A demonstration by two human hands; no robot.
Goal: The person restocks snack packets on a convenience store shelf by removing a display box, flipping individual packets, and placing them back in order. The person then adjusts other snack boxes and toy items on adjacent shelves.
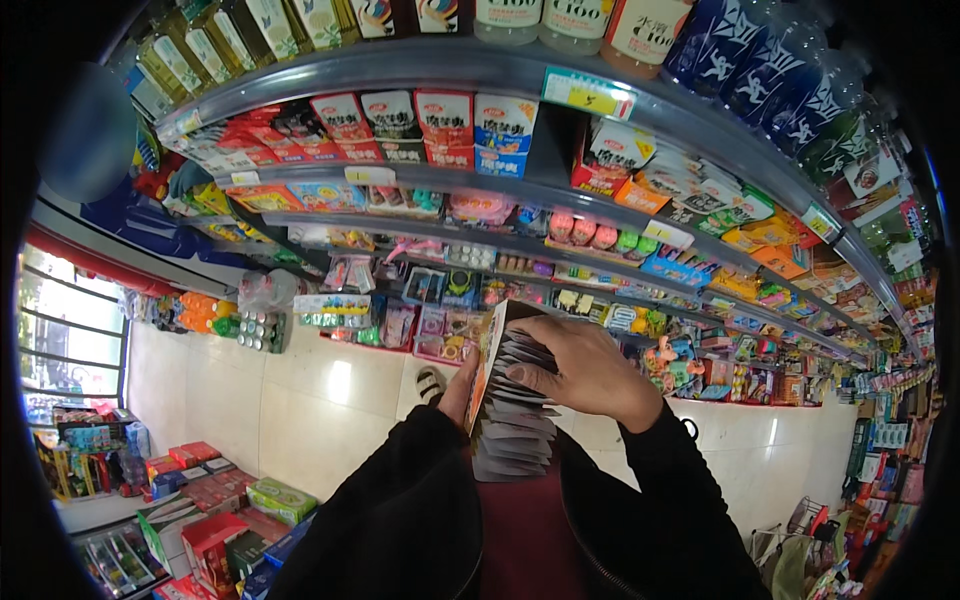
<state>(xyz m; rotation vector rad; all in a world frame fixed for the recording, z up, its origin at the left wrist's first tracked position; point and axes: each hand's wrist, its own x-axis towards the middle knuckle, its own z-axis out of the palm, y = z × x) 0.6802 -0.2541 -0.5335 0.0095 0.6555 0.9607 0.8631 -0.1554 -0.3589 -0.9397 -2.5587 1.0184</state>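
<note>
In front of my chest is an open display carton [480, 386], tilted, its printed side to the left. Silvery flat sachets [514, 446] fill it in an overlapping row, and the lower ones fan out toward me. My left hand [457, 391] supports the carton from its left side, with most of the fingers hidden behind it. My right hand [596, 367] reaches in from the right, its bent fingers and thumb on the upper sachets. Beyond the carton, red, black and blue snack packs [442, 131] stand upright on a shelf.
Drink bottles [574, 19] line the upper shelf, above a curved shelf edge [450, 67] with price tags. Lower shelves carry toys and sweets [457, 285]. Stacked cartons [217, 510] lie at lower left on the tiled floor [292, 420]. A folding chair [802, 547] stands at lower right.
</note>
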